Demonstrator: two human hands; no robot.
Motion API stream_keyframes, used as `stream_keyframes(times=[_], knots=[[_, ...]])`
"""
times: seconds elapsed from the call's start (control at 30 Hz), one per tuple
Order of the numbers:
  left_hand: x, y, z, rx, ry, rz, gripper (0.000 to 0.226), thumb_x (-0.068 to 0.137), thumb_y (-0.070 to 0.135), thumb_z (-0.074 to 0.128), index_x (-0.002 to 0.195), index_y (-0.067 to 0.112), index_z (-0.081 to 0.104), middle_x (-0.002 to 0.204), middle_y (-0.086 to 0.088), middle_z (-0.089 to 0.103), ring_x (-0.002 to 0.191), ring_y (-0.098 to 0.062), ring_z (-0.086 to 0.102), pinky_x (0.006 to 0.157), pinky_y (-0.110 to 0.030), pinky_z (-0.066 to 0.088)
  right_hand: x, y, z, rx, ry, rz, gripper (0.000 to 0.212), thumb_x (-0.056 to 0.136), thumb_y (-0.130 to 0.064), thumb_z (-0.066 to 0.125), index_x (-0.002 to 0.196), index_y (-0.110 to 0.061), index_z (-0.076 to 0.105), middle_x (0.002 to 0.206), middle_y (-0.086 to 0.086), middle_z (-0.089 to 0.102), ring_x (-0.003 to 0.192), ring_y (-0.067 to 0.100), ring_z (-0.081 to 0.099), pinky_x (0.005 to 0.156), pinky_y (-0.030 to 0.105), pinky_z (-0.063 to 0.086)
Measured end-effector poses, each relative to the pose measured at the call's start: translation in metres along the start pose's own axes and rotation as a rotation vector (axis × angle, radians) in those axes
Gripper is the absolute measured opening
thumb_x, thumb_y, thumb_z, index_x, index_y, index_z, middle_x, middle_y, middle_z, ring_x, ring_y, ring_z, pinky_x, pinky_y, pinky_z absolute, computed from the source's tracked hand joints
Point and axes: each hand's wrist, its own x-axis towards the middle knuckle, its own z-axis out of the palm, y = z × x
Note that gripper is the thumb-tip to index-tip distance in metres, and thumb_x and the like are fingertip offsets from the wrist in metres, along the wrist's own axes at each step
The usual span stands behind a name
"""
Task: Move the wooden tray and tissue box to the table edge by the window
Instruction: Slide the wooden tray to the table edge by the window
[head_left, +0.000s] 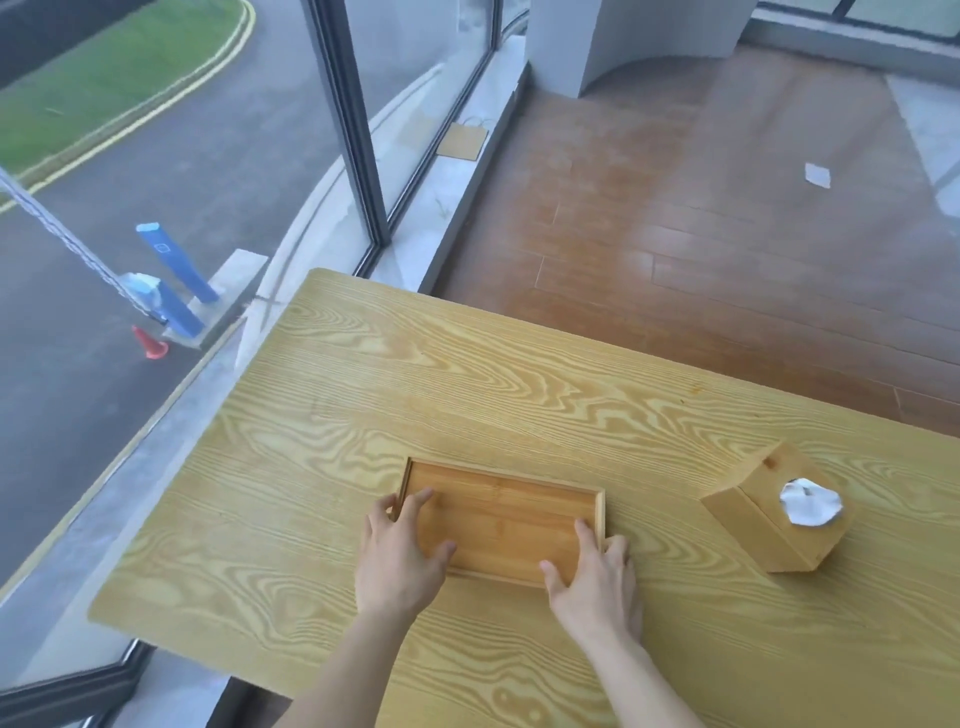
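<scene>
Head view shows the wooden tray (498, 519) near the table's (467, 374) front edge, long axis across the body, left hand (397, 551) and right hand (592, 571) gripping its 2 ends, window edge leftward, tissue box (769, 514) well right.
</scene>
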Motion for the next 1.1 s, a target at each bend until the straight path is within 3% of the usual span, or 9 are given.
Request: stream_keyframes(times=[0.27, 0.63, 0.87, 1.1], knots=[[0.02, -0.078, -0.063, -0.117, 0.142, -0.195, 0.065, 0.082, 0.051, 0.071, 0.141, 0.045, 0.044, 0.148, -0.007, 0.035, 0.139, -0.027, 0.039, 0.105, -0.047, 0.047, 0.007, -0.117, 0.019, -0.057, -0.046, -0.206, 0.075, 0.09, -0.063, 0.053, 0.153, -0.028, 0.031, 0.122, 0.005, 0.04, 0.108, 0.025, 0.055, 0.074, 0.033, 0.047], [0.03, -0.156, -0.099, -0.228, 0.315, -0.475, 0.059, 0.081, 0.051, 0.071, 0.136, 0.042, 0.05, 0.143, -0.015, 0.039, 0.139, -0.032, 0.037, 0.102, -0.046, 0.048, 0.037, -0.268, 0.043, -0.189, -0.087, -0.479, 0.071, 0.088, -0.067, 0.05, 0.147, -0.028, 0.04, 0.129, 0.005, 0.043, 0.116, 0.027, 0.049, 0.089, 0.041, 0.049], [0.041, -0.168, -0.103, -0.317, 0.299, -0.545, 0.059, 0.086, 0.049, 0.067, 0.14, 0.038, 0.047, 0.145, -0.018, 0.037, 0.14, -0.036, 0.037, 0.105, -0.044, 0.043, 0.071, -0.338, 0.06, -0.254, -0.063, -0.621, 0.072, 0.085, -0.069, 0.053, 0.144, -0.027, 0.047, 0.135, 0.006, 0.048, 0.122, 0.029, 0.044, 0.1, 0.045, 0.046], [0.051, -0.17, -0.107, -0.337, 0.282, -0.519, 0.057, 0.093, 0.047, 0.058, 0.145, 0.036, 0.04, 0.148, -0.014, 0.036, 0.142, -0.029, 0.038, 0.104, -0.037, 0.043, 0.094, -0.364, 0.076, -0.152, -0.145, -0.657, 0.087, 0.083, -0.067, 0.061, 0.155, -0.03, 0.029, 0.16, 0.008, 0.032, 0.143, 0.031, 0.029, 0.117, 0.049, 0.032]])
